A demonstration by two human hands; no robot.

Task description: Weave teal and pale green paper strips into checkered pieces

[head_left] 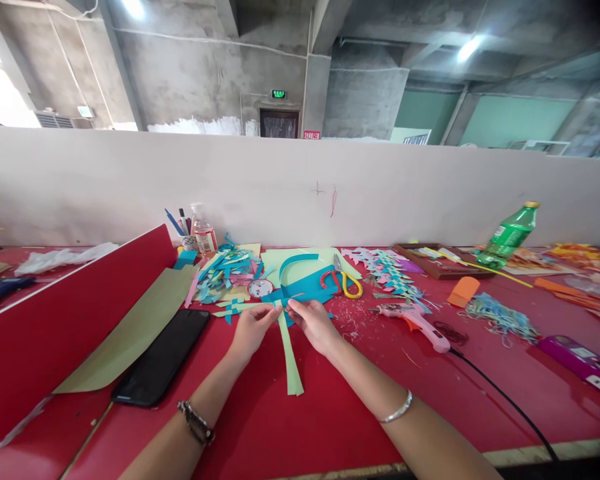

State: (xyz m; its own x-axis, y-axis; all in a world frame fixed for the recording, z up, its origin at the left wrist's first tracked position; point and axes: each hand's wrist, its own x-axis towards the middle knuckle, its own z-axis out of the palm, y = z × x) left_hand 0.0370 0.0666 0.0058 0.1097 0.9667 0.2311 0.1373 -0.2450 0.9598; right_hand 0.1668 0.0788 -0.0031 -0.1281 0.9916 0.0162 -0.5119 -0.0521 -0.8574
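Observation:
My left hand [253, 328] and my right hand [314, 323] meet over the red table [330, 407], both pinching the top of a pale green paper strip [290, 360] that runs toward me. The strip crosses teal blue paper strips [305, 283], one of them curved into an arc. A small woven blue and green piece [233, 309] lies just left of my left hand. A round tape roll [261, 288] sits right behind my fingers.
Red and yellow scissors [343, 280] lie behind my right hand, a pink glue gun [415, 320] with a black cord to the right. A black phone [163, 357] and olive paper sheet [135, 327] lie left. A green bottle [510, 235], paper scraps [225, 270] and a white wall stand behind.

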